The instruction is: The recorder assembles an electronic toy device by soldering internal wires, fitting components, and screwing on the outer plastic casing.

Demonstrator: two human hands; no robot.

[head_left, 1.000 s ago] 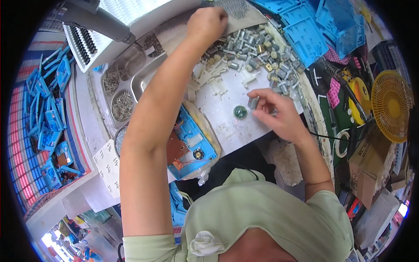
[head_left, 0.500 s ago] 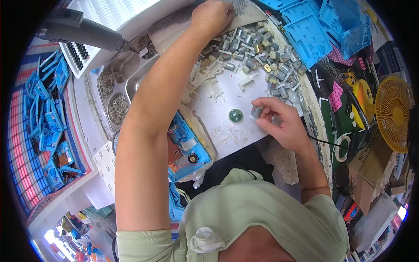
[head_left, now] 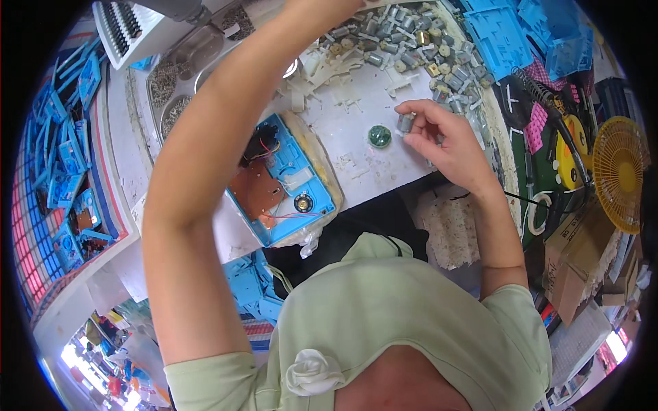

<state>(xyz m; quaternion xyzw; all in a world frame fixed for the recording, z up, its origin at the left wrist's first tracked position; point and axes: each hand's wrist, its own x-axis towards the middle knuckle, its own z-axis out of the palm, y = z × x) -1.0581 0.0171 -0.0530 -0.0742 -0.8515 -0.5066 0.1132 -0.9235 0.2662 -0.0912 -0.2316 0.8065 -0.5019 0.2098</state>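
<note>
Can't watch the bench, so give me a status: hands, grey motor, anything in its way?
Right hand pinching grey motor. Left hand cut off at top edge, grip unseen. Possible obstacle: round green piece just left of motor.

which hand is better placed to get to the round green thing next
Right, most likely: the right hand is close beside the round green thing, though its fingers hold a small grey motor. The left hand is farther off, at the picture's top edge.
</note>
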